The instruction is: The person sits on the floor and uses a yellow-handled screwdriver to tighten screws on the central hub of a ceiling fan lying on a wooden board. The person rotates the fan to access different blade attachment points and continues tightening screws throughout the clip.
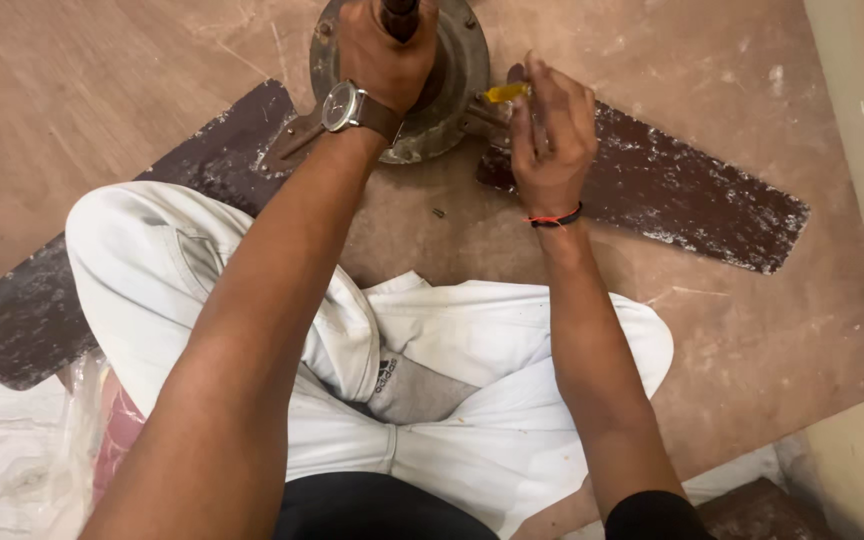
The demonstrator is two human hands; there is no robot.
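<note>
**Desk:** What does the frame show, hand by hand?

**Photographer:** A person sits cross-legged on a worn brown board [752, 330], a ceiling fan laid flat in front of the knees. The fan's round metal motor housing [457, 75] is the landmark. The left hand [387, 55], a wristwatch [340, 106] on its wrist, rests on top of the housing and is clenched around the dark rod [399, 15] rising from its centre.

**Desk:** And the right?

**Photographer:** The right hand [552, 135] is just to the right of the housing, fingers pinched around a tool with a yellow handle [504, 93]. The handle's end points toward the housing's rim, where the blade bracket meets it. I cannot tell what the tip touches; the fingers hide it. A red and black thread band [555, 218] circles that wrist.

**Desk:** The blades?

**Photographer:** Two show. The right blade [692, 195], dark brown with flaking white patches, runs from the housing toward the board's right edge. The left blade [62, 290] runs down and left from the housing and passes under the person's knee.

**Desk:** Anything else?

**Photographer:** A small screw [439, 212] lies on the board just below the housing, between it and the white trousers [472, 340]. Crumpled clear plastic [22, 470] sits far down-left of the housing, beside the thigh.
</note>
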